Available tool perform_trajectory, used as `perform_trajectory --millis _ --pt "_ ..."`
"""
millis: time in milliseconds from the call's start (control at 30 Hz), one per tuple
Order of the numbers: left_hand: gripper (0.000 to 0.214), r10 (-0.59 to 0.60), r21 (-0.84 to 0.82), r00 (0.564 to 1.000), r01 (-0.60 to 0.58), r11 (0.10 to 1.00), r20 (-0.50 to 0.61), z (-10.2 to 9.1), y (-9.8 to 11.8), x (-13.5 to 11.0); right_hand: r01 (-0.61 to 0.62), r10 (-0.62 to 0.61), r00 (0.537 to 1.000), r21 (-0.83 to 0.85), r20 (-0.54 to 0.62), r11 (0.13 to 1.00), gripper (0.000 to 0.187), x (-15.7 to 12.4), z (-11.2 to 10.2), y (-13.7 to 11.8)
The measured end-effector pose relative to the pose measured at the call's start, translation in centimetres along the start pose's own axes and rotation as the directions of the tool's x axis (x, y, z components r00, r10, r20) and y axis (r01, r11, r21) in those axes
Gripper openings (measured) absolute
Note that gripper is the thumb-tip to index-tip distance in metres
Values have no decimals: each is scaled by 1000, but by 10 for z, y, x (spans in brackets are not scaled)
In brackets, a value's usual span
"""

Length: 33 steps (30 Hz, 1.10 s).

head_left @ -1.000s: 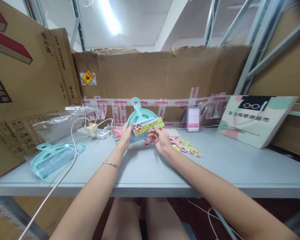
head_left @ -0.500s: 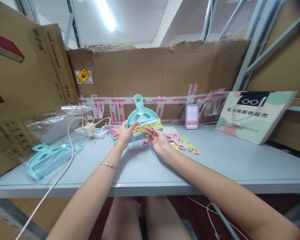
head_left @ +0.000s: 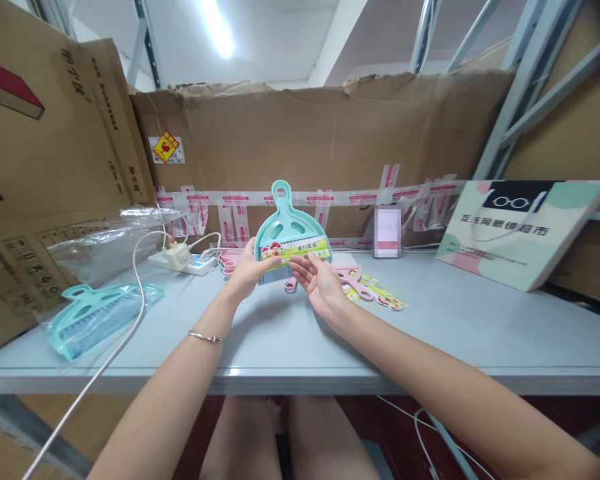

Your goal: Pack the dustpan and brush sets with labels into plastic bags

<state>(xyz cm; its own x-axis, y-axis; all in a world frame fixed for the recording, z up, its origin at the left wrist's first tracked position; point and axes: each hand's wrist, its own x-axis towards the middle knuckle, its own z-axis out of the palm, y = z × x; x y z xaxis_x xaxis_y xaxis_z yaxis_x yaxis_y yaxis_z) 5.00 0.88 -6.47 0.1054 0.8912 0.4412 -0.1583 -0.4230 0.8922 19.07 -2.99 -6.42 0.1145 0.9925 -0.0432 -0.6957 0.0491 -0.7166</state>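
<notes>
While the left hand grips the left edge of a teal dustpan at the centre of the frame, its thumb lies across a printed card on the pan's front. The pan is raised over the grey table, handle up, with bluish bristles showing below the card. Just right of centre, the right hand has loosely bent fingers at the card's lower edge; whether they press on it I cannot tell.

Pan and hands partly block the view of pink pieces lying behind them, beside more printed cards. A phone (its screen blurred out) stands upright farther back. At left of centre sit a power strip and a plug adapter; a white cable runs down to the lower left, passing in front of a plastic-wrapped teal dustpan. A big carton fills the upper left, a cardboard sheet walls off the back, and a pale box leans at right.
</notes>
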Motion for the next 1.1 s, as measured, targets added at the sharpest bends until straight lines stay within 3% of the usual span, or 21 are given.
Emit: perform_trajectory --millis 67,233,367,567,767,1000,1100 --pt "57 -16 -42 1000 15 999 -22 -2 1 2 72 -71 997 -45 15 996 14 0 -1 2" --pt "64 -57 -156 996 46 987 -66 -6 11 3 317 -314 948 -86 47 945 49 4 -9 13" --pt "65 -31 -191 994 11 981 -103 -6 20 0 195 -191 981 -127 48 973 54 10 -13 24" --pt "70 -18 -175 1000 14 985 -23 -1 14 -4 36 -35 972 0 234 999 40 5 -4 21" --pt "71 -32 -215 996 48 975 78 7 1 -5 -20 11 996 101 91 995 27 9 -3 10" --pt "74 -40 -279 997 57 959 64 12 1 -6 -64 25 970 155 243 986 28 18 -3 8" --pt "75 -10 -257 999 18 966 33 14 2 -7 -38 4 971 137 239 990 30 20 -3 9"
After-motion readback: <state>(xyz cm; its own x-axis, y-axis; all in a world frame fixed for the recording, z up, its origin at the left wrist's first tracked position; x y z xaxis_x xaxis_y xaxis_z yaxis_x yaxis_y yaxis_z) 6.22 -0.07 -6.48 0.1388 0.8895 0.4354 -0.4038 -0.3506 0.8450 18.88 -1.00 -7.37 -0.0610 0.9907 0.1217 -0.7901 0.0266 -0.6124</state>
